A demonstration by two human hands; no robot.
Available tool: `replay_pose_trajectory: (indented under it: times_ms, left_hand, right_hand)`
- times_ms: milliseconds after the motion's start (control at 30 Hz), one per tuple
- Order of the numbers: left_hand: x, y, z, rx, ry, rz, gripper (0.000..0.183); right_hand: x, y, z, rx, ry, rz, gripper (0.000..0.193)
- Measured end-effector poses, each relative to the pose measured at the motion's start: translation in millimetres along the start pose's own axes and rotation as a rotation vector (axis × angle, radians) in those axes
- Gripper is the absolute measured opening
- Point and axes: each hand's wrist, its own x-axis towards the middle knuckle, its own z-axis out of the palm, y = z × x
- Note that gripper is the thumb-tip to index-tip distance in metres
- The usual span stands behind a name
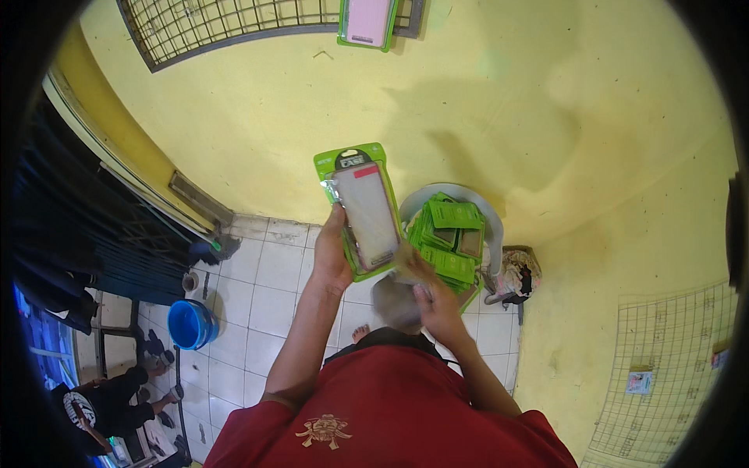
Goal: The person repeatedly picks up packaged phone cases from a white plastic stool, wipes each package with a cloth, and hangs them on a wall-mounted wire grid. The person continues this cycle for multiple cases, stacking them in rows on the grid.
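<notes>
My left hand [333, 253] grips a phone case package [365, 204] by its lower left side. The pack is green-edged with a clear front, a pale case inside and a red sticker near the top. In my right hand [441, 312] is a greyish cloth [396, 300], smeared by motion, close to the pack's lower right corner. Whether the cloth touches the pack I cannot tell. Just beyond my right hand, several more green phone case packages [445, 242] lie piled on a light grey plastic chair [495, 214].
A yellow wall rises ahead, with a wire grid [211, 31] and a hanging pink case pack [368, 19]. Beside the chair stands a bin [519, 274] of crumpled things. On the tiled floor at left sits a blue bucket [191, 324]. Another person [109, 405] is at lower left.
</notes>
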Motion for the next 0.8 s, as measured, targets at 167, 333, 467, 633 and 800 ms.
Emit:
replay_pose_trajectory:
  times_ms: [167, 333, 467, 633, 800]
  left_hand:
    - [9, -11, 10, 0.243, 0.008, -0.048, 0.044]
    - [7, -75, 34, 0.642, -0.101, 0.182, 0.057]
    - [3, -92, 37, 0.431, -0.089, 0.295, 0.056]
    - [13, -98, 15, -0.095, -0.193, -0.152, 0.075]
    - [8, -113, 4, -0.230, -0.209, -0.103, 0.069]
  right_hand:
    - [5, 14, -40, 0.895, 0.291, 0.304, 0.049]
    - [10, -19, -31, 0.409, 0.285, 0.124, 0.048]
    - [2, -32, -21, 0.307, 0.109, -0.170, 0.049]
    - [1, -3, -54, 0.432, 0.041, 0.206, 0.053]
    - [10, 11, -106, 0.658, 0.220, 0.205, 0.059]
